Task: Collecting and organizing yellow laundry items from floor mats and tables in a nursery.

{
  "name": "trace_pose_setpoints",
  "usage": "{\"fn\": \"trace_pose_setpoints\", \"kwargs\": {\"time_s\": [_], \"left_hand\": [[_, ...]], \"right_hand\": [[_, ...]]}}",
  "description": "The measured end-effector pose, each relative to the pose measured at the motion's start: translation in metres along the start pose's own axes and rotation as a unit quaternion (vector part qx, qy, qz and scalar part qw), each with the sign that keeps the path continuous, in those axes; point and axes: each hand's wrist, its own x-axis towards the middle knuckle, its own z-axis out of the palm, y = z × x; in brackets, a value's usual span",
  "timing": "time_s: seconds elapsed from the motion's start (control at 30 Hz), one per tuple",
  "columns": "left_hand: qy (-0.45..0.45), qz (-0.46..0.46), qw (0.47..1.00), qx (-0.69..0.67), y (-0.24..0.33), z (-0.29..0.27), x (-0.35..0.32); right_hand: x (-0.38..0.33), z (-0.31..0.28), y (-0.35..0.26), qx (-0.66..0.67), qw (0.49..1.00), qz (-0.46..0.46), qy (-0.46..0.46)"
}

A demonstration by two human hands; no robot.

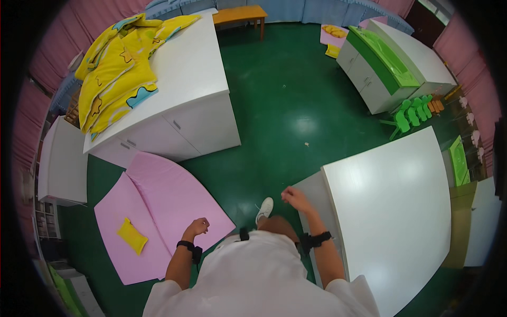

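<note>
My left hand (199, 226) hangs above the near part of the pink folding mat (174, 193), its fingers loosely bent and a little apart, with nothing in them. On the mat's left half lies a small yellow pillow (132, 236), well away from that hand. My right hand (297, 199) is held in front of the white cabinet (391, 211) on the right, curled into a loose fist with nothing visible in it. Neither hand touches any furniture. Dark bands circle both wrists. One white shoe (265, 208) shows on the green floor.
Yellow bedding (124, 68) is heaped on a white cabinet (198, 68) ahead on the left. Green chairs (409, 115) stand in a row near a green-topped cabinet (377, 66) at the far right. Beyond are an orange bench (240, 13) and another pink mat (334, 35).
</note>
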Motion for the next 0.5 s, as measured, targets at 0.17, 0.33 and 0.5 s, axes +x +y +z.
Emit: {"fn": "trace_pose_setpoints", "kwargs": {"time_s": [0.17,0.33,0.5], "left_hand": [[-0.004,-0.001,1.0,-0.01,0.07,-0.033,0.062],[-0.03,-0.041,0.999,0.0,0.113,-0.06,0.125],[-0.058,-0.059,0.989,0.125,0.155,-0.105,0.208]], "right_hand": [[0.124,-0.063,-0.04,0.071,0.996,0.029,-0.044],[0.246,-0.129,-0.053,0.058,0.994,0.07,-0.059],[0.331,-0.21,-0.009,0.129,0.981,0.14,0.032]]}}
